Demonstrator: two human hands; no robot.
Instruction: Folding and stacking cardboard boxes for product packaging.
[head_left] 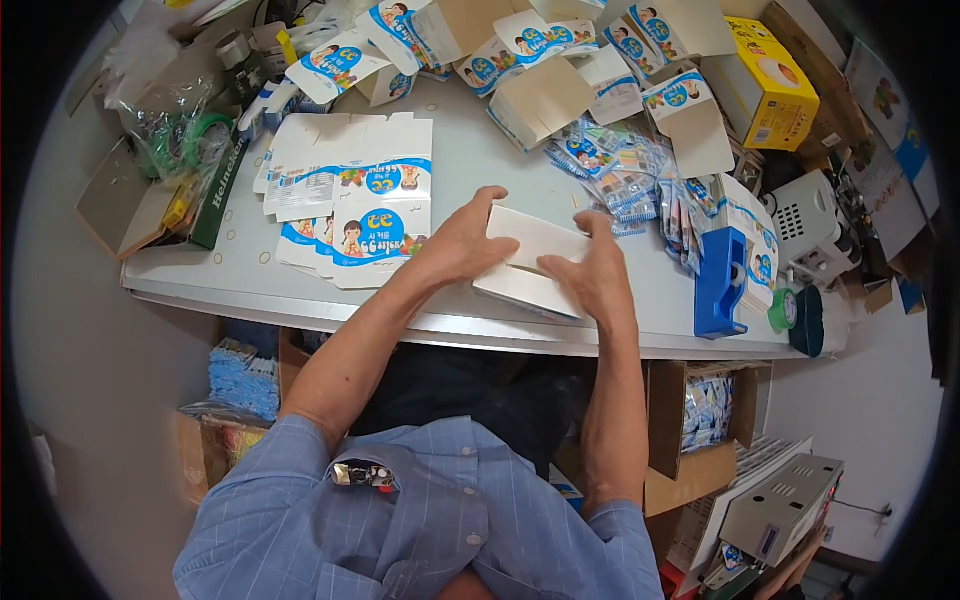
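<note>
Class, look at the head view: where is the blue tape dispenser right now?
The blue tape dispenser stands on the table's right side near the front edge, just right of the right hand and below the pile of small packets.

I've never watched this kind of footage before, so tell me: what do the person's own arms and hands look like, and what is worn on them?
Both forearms are bare. The left hand and right hand wear no gloves, and no rings or watch show. Short sleeves of a light blue checked shirt with small buttons end above the elbows.
</note>
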